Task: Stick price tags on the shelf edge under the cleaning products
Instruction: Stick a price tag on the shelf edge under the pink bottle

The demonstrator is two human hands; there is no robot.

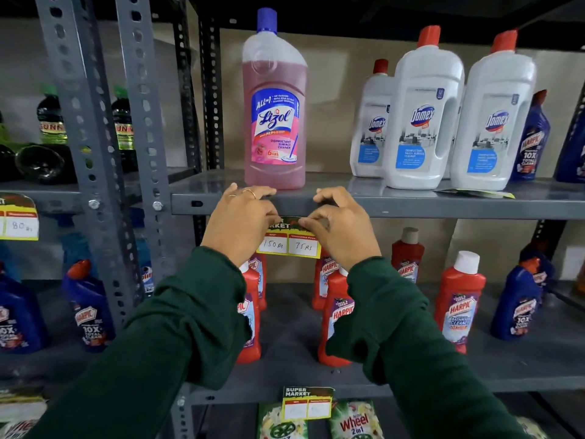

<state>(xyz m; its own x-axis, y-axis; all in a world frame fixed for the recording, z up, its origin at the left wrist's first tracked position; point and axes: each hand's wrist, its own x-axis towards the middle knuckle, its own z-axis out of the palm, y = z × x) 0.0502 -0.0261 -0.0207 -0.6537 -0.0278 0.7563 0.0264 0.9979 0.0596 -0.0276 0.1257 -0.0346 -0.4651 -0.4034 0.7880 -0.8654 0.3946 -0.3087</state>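
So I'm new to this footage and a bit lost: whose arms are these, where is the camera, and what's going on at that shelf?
There's no machine here. The camera sits on a person's head, looking forward and down, so the green-sleeved arms are their own. The left hand and right hand pinch the top of a price tag, holding it against the grey shelf edge. The tag reads 150 and 75 rupees. Right above it stands a pink Lizol bottle, with white Domex bottles to its right. Red Harpic bottles fill the shelf below, where another tag already hangs.
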